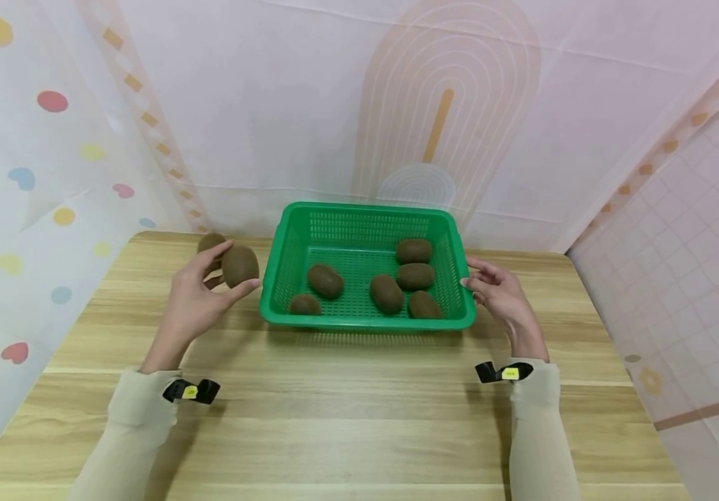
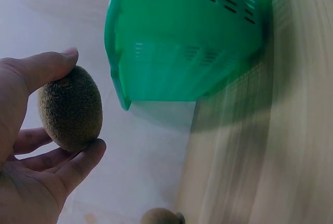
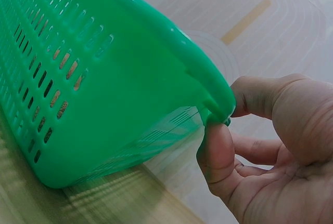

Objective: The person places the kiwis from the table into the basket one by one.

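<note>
My left hand [image 1: 199, 296] pinches a brown kiwi [image 1: 240, 266] between thumb and fingers, just outside the left side of the green plastic basket [image 1: 365, 322]. In the left wrist view this kiwi [image 2: 73, 109] is held up off the table, level with the basket's rim. Behind that hand, a second kiwi [image 1: 211, 241] lies at the table's back edge, partly hidden by the fingers. My right hand [image 1: 500, 292] grips the basket's right rim, and in the right wrist view its thumb and forefinger [image 3: 217, 148] close round the edge. Inside the basket lie several kiwis [image 1: 387, 293].
The wood-grain table [image 1: 346, 417] carries the basket near its back edge. A patterned cloth wall [image 1: 271, 125] rises directly behind, with more printed cloth on the left and right sides. Black camera straps [image 1: 191, 391] sit on both wrists.
</note>
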`<state>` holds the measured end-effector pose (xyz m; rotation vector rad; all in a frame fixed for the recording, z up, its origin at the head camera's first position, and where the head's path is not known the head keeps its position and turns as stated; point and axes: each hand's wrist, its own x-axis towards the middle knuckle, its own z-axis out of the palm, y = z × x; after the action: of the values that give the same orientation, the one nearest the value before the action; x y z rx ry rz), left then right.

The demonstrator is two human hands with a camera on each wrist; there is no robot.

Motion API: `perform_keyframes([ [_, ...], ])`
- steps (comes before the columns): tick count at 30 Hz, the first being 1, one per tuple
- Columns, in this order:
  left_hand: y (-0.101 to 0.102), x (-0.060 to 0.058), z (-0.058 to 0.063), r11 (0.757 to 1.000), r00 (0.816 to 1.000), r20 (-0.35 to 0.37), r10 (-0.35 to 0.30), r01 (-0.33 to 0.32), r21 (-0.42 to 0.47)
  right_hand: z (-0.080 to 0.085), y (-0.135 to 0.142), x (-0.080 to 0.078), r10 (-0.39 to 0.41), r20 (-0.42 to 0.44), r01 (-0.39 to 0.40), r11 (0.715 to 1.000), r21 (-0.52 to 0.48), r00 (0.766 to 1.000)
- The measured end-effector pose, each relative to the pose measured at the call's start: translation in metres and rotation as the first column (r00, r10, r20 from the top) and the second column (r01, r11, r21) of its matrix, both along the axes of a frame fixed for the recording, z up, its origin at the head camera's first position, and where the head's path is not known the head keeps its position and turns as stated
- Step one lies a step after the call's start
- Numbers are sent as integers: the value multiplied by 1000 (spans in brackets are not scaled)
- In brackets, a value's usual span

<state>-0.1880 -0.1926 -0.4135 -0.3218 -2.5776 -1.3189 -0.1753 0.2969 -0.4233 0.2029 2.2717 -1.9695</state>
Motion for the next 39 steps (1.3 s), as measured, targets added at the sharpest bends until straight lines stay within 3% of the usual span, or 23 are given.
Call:
perform_keyframes([
  [28,39,-9,14,993,993,-26,-113,114,32,2,-2,0,12,-4,-12,1000,-9,1000],
  [39,48,-14,11,982,984,-57,-170,173,69,1,0,2,0,-5,0,1000,-8,1000],
])
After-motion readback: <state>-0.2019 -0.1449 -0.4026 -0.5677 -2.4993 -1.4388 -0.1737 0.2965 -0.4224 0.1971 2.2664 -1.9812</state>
